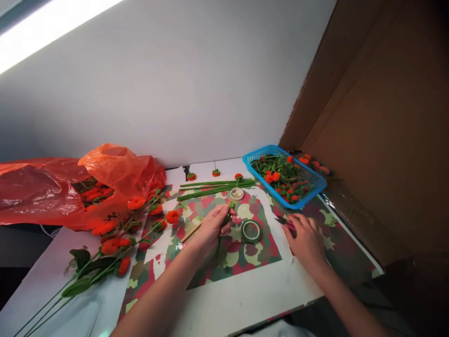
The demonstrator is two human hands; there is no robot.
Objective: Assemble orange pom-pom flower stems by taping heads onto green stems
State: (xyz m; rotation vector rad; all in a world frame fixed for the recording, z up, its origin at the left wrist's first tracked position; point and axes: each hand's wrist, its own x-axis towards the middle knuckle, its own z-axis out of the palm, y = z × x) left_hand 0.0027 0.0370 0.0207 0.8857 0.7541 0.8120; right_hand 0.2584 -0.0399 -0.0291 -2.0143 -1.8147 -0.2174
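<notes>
My left hand (214, 223) is closed in a pinch over the middle of the patterned table mat. A small fuzzy green piece (231, 205) sticks out at its fingertips; the rest of it is hidden by the fingers. On the right, my right hand (309, 238) is wrapped around dark-red-handled pliers or snips (288, 224), whose dark tips point left, low over the table. Between the hands lies a roll of green tape (251, 231). Just beyond my left hand is a smaller pale roll (237, 194). A thin wooden stick (191, 230) lies beside my left wrist.
Fuzzy green stems (210, 188) lie behind the rolls, with orange flower heads (216, 172) behind them. A blue basket (302, 203) of flowers stands back right, against a cardboard wall (382, 121). Stemmed orange flowers (110, 245) and a red plastic bag (117, 164) occupy the left.
</notes>
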